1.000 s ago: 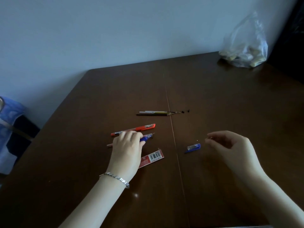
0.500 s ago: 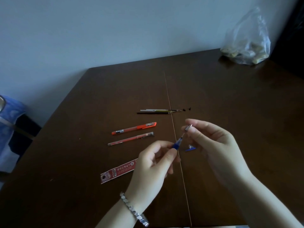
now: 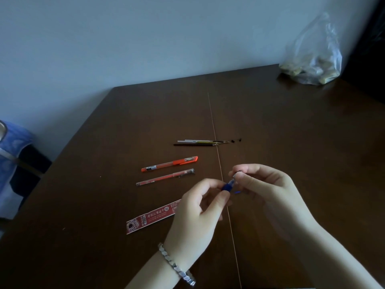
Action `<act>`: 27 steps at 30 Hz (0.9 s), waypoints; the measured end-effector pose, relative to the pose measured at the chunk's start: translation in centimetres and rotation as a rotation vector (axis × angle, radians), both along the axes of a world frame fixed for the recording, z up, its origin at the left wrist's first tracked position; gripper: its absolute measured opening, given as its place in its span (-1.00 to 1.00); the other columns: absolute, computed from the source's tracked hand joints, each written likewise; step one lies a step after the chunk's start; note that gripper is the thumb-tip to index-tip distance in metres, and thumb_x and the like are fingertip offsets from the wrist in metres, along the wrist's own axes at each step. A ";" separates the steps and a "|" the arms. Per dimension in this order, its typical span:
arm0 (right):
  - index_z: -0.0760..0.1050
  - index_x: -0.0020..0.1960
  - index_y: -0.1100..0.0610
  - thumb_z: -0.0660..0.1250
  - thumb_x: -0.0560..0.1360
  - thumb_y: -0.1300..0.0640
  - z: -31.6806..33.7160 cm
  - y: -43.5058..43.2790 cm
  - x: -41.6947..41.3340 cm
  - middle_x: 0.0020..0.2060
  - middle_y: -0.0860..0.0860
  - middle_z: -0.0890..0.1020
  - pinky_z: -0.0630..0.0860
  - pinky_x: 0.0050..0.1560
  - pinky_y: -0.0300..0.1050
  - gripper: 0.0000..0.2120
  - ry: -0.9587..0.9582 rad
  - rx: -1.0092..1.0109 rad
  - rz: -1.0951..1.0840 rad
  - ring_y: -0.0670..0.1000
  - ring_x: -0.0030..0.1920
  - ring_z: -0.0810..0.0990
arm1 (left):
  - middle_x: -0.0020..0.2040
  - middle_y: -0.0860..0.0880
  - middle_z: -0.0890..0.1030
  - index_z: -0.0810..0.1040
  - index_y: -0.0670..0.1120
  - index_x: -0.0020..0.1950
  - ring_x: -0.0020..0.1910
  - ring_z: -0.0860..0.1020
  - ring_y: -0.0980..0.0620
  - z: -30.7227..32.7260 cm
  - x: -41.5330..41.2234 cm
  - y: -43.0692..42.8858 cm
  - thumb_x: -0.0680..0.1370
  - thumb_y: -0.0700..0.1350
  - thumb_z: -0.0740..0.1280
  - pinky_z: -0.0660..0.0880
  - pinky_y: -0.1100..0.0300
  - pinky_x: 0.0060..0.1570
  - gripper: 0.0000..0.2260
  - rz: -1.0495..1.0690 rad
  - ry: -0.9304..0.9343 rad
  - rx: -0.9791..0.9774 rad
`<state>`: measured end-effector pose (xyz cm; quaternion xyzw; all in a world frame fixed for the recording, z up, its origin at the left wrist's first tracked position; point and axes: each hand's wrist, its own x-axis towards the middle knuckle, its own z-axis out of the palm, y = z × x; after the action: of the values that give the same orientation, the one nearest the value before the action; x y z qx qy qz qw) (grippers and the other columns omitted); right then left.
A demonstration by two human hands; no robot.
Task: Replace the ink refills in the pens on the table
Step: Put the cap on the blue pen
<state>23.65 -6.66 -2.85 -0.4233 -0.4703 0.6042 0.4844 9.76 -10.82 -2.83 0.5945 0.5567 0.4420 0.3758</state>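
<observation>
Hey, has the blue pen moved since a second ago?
Yes. The blue pen has gone right, from beside the uncapped red pen to over the table seam.

We record the left forearm [image 3: 150, 276] and right forearm [image 3: 333, 257] bare as far as they show. The left wrist carries one bracelet [image 3: 176, 265] of silver-toned metal, built from small angular links, just behind the left grip [image 3: 195, 213].

The blue pen [image 3: 228, 184] is tilted, its silver tip up, pinched between the left hand [image 3: 195, 217] and right hand [image 3: 268, 190]. A capped orange pen [image 3: 169, 163] and a clear orange pen [image 3: 165, 177] lie flat, parallel. Thin refills [image 3: 200, 142] lie beyond them.
</observation>
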 end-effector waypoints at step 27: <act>0.59 -0.10 0.26 0.52 0.11 -0.16 -1.2 0.7 0.1 -0.23 0.05 0.66 0.59 -0.21 -0.19 -0.42 0.165 -0.147 0.068 0.03 -0.22 0.61 | -0.23 0.06 0.63 0.58 -0.06 0.00 -0.33 0.55 0.23 -0.4 1.0 1.5 0.50 -0.12 0.29 0.44 0.45 -0.41 -0.87 0.018 0.065 0.064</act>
<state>23.70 -5.95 -4.07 -0.3903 -0.3973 0.6859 0.4683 10.75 -9.35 -3.25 0.6151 0.5597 0.4433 0.3343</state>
